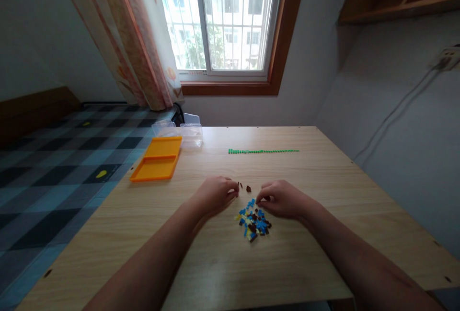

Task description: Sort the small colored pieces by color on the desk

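My left hand [218, 194] rests on the table left of the loose blocks, thumb and index finger pinched at a small brown block [237, 184]. Just right of those fingertips lie a thin brown block [241, 185] and a small brown cluster [248, 189]. On the other side, my right hand [282, 199] is closed, its fingertips at the upper edge of the heap; whatever they pinch is too small to make out. Below and between both hands spreads a heap of tiny blue, brown and yellow building blocks [259, 225].
A row of small green blocks [264, 151] runs across the far part of the wooden table [201, 272]. An orange two-part tray [154, 169] lies at the left edge, with clear plastic boxes [192, 134] behind it. A checked bed [53, 177] adjoins the left.
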`<state>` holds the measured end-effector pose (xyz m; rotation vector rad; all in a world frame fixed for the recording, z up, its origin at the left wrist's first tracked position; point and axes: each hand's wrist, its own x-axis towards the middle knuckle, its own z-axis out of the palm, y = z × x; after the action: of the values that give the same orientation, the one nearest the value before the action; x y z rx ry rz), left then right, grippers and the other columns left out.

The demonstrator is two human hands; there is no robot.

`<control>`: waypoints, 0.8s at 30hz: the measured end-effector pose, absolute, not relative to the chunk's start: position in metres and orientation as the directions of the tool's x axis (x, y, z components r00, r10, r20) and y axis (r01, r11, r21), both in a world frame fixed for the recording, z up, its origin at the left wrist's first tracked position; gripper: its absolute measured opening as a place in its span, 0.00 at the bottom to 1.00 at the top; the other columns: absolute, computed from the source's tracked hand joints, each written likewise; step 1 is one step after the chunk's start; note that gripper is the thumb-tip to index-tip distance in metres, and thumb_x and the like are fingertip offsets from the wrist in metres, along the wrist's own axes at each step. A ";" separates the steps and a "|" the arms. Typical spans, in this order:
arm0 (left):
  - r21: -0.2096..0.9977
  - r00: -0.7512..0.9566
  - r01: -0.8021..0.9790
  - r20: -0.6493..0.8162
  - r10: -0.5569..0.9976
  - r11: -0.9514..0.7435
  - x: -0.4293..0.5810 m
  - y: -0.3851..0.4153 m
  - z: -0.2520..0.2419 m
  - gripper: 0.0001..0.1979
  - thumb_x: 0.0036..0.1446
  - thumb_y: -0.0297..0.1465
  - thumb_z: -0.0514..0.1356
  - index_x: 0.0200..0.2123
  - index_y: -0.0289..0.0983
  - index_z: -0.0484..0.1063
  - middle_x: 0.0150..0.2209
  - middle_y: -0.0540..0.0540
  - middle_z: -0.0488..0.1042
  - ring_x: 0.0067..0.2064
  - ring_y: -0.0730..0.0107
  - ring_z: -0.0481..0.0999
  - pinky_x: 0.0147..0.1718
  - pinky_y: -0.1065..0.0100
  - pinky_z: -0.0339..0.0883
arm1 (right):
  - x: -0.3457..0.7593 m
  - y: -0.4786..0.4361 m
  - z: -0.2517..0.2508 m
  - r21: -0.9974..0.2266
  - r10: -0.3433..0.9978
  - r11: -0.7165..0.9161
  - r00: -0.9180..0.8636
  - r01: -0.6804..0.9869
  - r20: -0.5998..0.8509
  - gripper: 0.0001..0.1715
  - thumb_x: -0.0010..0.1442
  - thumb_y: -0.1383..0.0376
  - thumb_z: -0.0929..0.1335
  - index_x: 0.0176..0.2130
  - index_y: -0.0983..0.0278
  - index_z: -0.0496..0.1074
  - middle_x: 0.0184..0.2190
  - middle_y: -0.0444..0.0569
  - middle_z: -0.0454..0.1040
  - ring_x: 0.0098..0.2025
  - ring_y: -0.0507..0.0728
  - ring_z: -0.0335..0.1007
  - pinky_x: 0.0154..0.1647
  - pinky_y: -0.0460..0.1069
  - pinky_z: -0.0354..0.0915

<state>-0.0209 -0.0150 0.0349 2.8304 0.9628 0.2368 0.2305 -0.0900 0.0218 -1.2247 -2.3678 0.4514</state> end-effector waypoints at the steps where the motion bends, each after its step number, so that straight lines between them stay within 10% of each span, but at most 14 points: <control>1: 0.188 0.780 0.593 0.107 0.616 -0.783 -0.021 -0.015 0.035 0.08 0.60 0.32 0.59 0.37 0.42 0.80 0.36 0.47 0.81 0.36 0.65 0.78 0.35 0.68 0.65 | 0.232 -0.090 0.022 -0.474 0.828 0.554 -0.512 0.684 0.230 0.08 0.59 0.67 0.70 0.36 0.59 0.81 0.29 0.45 0.78 0.29 0.50 0.69 0.30 0.44 0.58; 24: 0.291 0.934 0.314 0.076 0.349 -0.904 -0.003 -0.050 0.046 0.14 0.59 0.29 0.59 0.44 0.46 0.81 0.33 0.48 0.80 0.32 0.68 0.77 0.31 0.69 0.63 | 0.236 -0.092 0.028 -0.506 0.821 0.554 -0.534 0.661 0.202 0.10 0.57 0.69 0.70 0.35 0.60 0.83 0.27 0.45 0.76 0.27 0.50 0.67 0.28 0.45 0.56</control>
<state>-0.0025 -0.0504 0.0460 2.8154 0.4927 0.1826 0.2355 -0.0917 0.0281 -1.2022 -2.3741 0.5215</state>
